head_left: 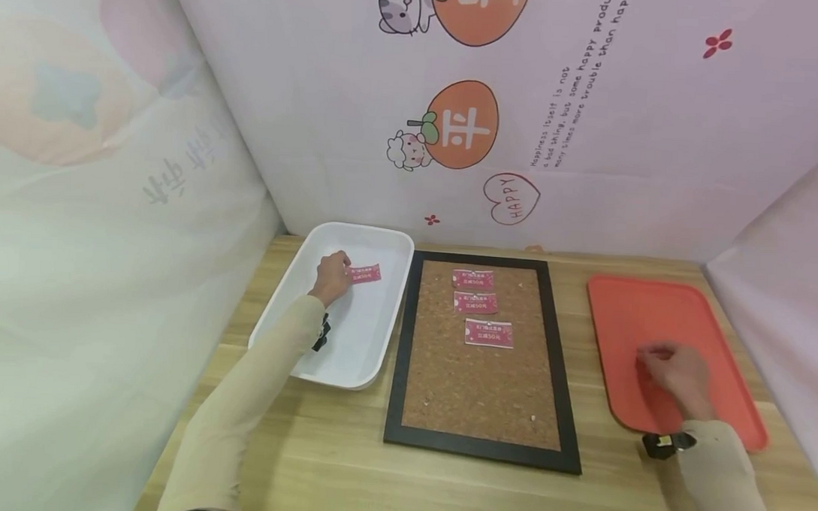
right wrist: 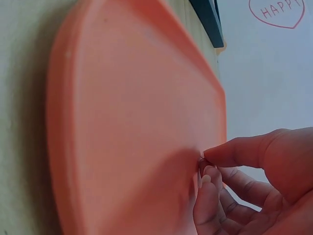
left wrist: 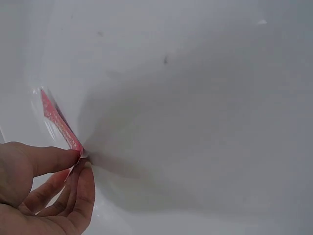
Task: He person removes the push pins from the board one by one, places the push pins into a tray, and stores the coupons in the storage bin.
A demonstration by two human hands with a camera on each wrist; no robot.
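Observation:
In the head view, my left hand [head_left: 332, 278] is inside the white tray [head_left: 351, 366]. It pinches one end of a pink printed coupon [head_left: 364, 273]; the left wrist view shows the coupon [left wrist: 61, 125] bent between thumb and fingers. Over the red tray [head_left: 640, 312], my right hand [head_left: 678, 370] has thumb and fingertips together, blurred in the head view. A tiny pin-like thing [right wrist: 201, 157] shows at those fingertips in the right wrist view, mostly hidden. Between the trays lies a black-framed cork board [head_left: 478, 393] with three pink coupons [head_left: 489, 333] one below another.
Small pins [head_left: 532, 418] dot the cork. All of it stands on a wooden table [head_left: 334, 456], with a printed white cloth [head_left: 333, 117] behind and more cloth at both sides. The red tray has a raised rim [right wrist: 63, 122].

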